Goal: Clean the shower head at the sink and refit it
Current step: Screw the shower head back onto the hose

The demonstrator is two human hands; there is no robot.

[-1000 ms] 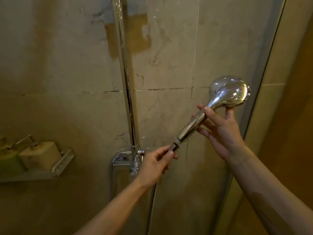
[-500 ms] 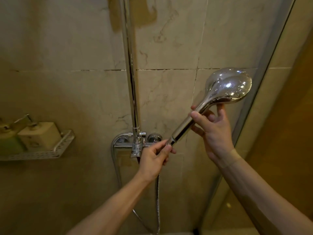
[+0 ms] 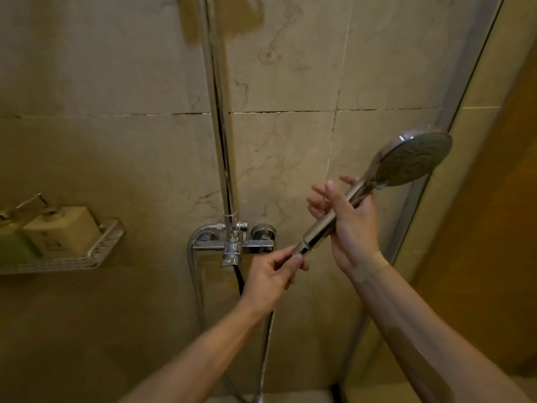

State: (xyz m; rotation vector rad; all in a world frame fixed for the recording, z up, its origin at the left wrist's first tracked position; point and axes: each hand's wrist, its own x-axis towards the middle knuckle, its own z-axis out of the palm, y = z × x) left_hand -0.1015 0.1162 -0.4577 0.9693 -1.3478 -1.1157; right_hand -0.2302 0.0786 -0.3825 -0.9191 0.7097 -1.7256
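The shower head (image 3: 406, 161) is held clear of the tiled wall (image 3: 116, 155), to the right of the riser pipe (image 3: 220, 141), with its nozzle face turned toward the camera. The right hand (image 3: 351, 228) carries it by the chrome handle (image 3: 334, 219): the thumb lies along the handle and the palm cups it from behind, while the fingers fan out loosely past it. This hold appears intended to keep the handle from rotating. The left hand (image 3: 273, 274) pinches the hose nut (image 3: 299, 253) at the handle's lower end between thumb and fingertips, the remaining fingers curled in. That grip suits turning the nut against the steadied handle. The flexible hose (image 3: 267, 338) hangs from under the left hand and loops up to the mixer valve (image 3: 232, 245). Whether the joint is being loosened or tightened cannot be determined. A perforated shelf (image 3: 96, 251) with dispenser bottles (image 3: 61, 231) stands well apart at left.
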